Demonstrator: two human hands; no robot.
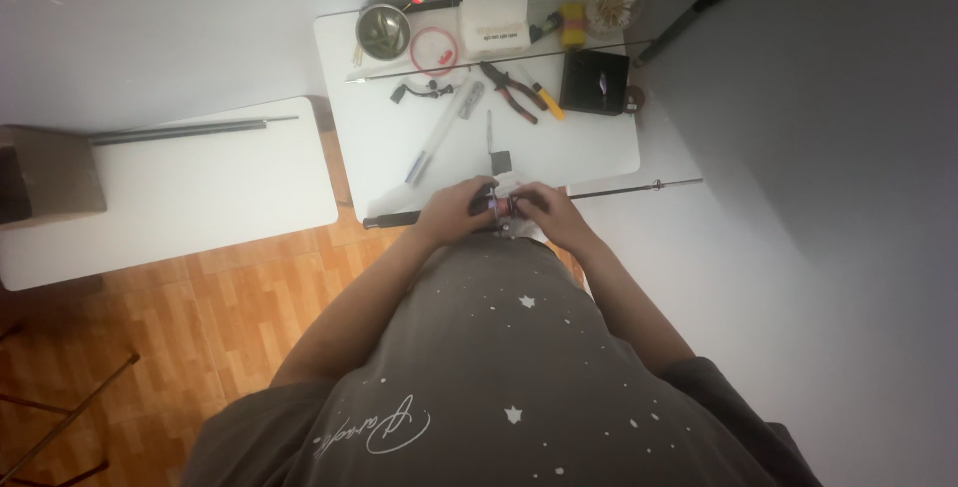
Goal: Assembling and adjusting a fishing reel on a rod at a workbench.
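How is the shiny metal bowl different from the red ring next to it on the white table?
The round grey metal bowl has raised walls and holds something inside; the thin red ring lies flat with bare table showing through its middle. The bowl is dull silver, the ring bright red. The bowl sits left of the ring. Both are round and rest at the far end of the white table.

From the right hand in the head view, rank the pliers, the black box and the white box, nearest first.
Measured from the right hand:
1. Pliers, mid-table, slightly to the left.
2. Black box, toward the table's right edge; nearly tied with the pliers.
3. White box, at the far edge.
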